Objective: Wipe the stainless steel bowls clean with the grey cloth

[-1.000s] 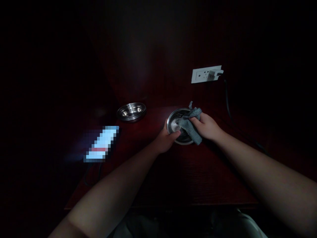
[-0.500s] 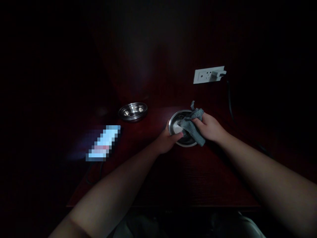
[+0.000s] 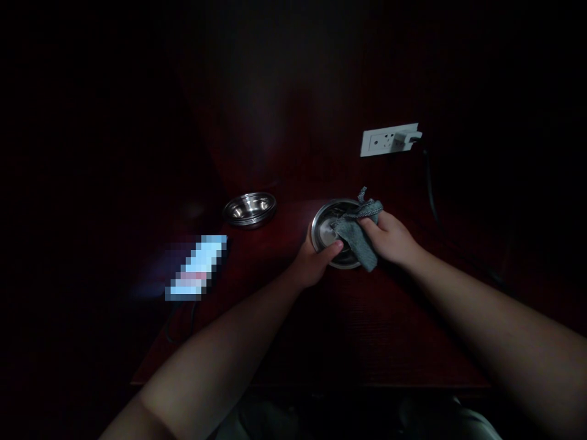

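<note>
A shiny metal bowl [image 3: 326,231] is tilted toward me over the dark red table. My left hand [image 3: 314,263] grips it at its left and lower rim, the thumb reaching over the edge to the inside. My right hand [image 3: 392,238] is closed on a grey-green cloth [image 3: 358,241], which is bunched against the bowl's inside and right rim. Part of the cloth hangs down over the lower rim, and a thin end sticks up above. The fingers of both hands are partly hidden behind the bowl and cloth.
Stacked metal bowls [image 3: 250,209] stand at the back left of the table [image 3: 348,342]. Nearer lies a pixelated bright phone-like device [image 3: 197,269] with a cable. A white wall socket [image 3: 389,139] holds a plug, whose black cord [image 3: 431,189] runs down to the right.
The bowl has tilted slightly in my left hand, and the cloth has shifted a little against it. The whole view has moved slightly. Both hands keep their hold.
</note>
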`<state>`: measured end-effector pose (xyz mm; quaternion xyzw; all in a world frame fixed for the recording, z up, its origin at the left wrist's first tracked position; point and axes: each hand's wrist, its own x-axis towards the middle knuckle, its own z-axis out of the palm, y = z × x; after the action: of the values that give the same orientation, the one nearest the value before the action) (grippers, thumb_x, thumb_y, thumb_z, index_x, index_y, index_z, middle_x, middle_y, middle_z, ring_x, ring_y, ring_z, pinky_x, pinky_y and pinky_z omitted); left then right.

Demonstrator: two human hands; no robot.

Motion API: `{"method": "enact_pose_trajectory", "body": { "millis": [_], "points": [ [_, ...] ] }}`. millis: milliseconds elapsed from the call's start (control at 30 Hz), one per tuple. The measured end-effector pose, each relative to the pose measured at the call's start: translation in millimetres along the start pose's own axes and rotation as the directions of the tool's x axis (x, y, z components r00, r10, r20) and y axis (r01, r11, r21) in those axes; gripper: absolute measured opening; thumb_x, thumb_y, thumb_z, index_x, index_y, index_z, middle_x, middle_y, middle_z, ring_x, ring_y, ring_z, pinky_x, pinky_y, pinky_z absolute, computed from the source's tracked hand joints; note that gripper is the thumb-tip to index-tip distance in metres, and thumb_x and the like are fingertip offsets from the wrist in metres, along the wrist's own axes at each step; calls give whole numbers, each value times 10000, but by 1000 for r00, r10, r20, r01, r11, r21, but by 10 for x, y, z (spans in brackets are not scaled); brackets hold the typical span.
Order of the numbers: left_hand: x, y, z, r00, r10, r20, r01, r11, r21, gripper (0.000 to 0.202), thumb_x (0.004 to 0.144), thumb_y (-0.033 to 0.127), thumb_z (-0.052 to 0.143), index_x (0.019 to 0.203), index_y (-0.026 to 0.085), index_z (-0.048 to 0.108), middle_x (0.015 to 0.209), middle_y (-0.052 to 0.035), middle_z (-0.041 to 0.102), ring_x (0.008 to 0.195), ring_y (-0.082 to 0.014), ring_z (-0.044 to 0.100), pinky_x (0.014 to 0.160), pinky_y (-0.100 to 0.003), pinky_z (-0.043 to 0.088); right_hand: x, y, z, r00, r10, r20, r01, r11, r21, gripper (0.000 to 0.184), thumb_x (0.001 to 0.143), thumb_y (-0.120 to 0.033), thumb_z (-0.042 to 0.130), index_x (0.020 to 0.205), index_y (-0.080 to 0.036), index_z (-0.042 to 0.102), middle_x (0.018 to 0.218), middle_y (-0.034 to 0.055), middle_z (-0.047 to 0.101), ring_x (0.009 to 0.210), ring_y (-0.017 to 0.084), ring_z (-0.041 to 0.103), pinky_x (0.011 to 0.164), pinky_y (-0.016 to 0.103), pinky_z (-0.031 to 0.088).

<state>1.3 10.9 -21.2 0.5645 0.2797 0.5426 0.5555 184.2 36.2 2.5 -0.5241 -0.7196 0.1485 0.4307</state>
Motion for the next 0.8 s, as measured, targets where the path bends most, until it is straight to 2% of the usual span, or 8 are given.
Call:
{"method": "enact_pose_trajectory", "body": {
  "millis": [200,333,500,667,800],
  "points": [
    [34,-32,-30,994,-102,38,104,993,-55,633,681,321,748,1233,148,491,1284,-150,577,1191,-314,531,1017,-494,389,-2,5,-26,999,-36,35,36,999,-22,294,897,-378,418,938,-174,626,906,76,688,814,228,625,773,359,483],
    [23,-14,-46,981,-165,105,172,983,-67,539,683,325,744,1160,144,569,1162,-128,657,1105,-307,590,993,-497,406,1,16,-57,998,-39,49,43,996,-75,258,884,-374,442,922,-186,615,888,78,689,793,231,628,754,353,480],
    [-36,35,-93,932,-307,194,320,947,-39,444,677,322,750,1068,149,631,986,-106,718,952,-274,652,895,-462,470,0,0,-117,988,-70,140,91,984,-154,218,869,-379,462,834,-198,580,790,71,671,710,224,616,672,337,455],
    [-83,63,-137,869,-450,208,453,891,33,452,672,342,753,1061,144,636,934,-107,719,831,-241,669,800,-421,502,-19,-48,-158,962,-125,243,164,975,-148,221,873,-373,465,797,-201,581,751,47,666,670,197,602,633,308,434],
    [-85,39,-129,889,-428,160,430,903,24,530,695,395,736,1150,167,588,960,-105,708,792,-231,666,765,-423,518,-22,-43,-134,969,-105,225,130,987,-98,211,875,-363,462,819,-199,583,779,44,666,696,196,608,658,308,447]
  ]
}}
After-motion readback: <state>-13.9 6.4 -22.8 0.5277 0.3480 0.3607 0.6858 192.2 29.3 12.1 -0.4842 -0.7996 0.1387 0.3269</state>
